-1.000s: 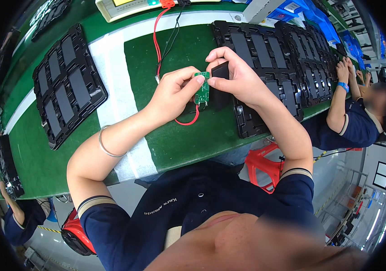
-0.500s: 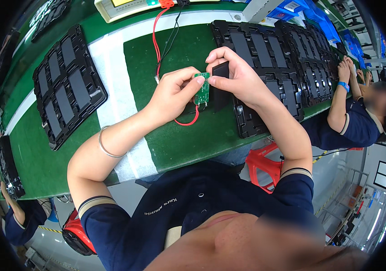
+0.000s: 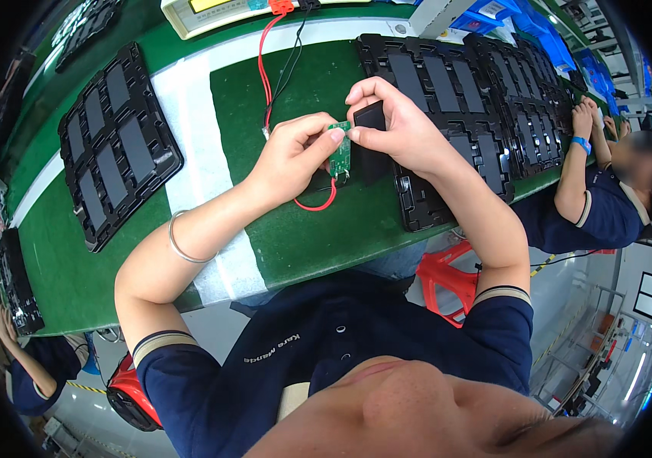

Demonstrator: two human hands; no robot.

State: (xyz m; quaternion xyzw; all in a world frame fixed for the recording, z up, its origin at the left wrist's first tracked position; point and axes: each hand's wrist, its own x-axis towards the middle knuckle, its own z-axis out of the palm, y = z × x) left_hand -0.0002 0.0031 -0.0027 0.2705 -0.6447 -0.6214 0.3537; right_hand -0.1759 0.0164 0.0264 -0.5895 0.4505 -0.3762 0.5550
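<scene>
Between thumb and curled fingers, my left hand grips a small green circuit board. A red wire loops from the board's lower end. My right hand pinches a flat black rectangular piece, its thumb tip at the board's upper right edge. The fingers hide where board and black piece meet, so I cannot tell if they are joined. Red and black leads run from a bench instrument down toward my left hand.
A black tray of grey flat panels lies on the green bench mat at left. More such trays spread to the right, with blue bins behind them. Co-workers sit at both sides. A red stool stands below the bench edge.
The circuit board has turned a little more edge-on. The black piece and my right fingers have shifted slightly left and tilted. Both hands keep their hold.
</scene>
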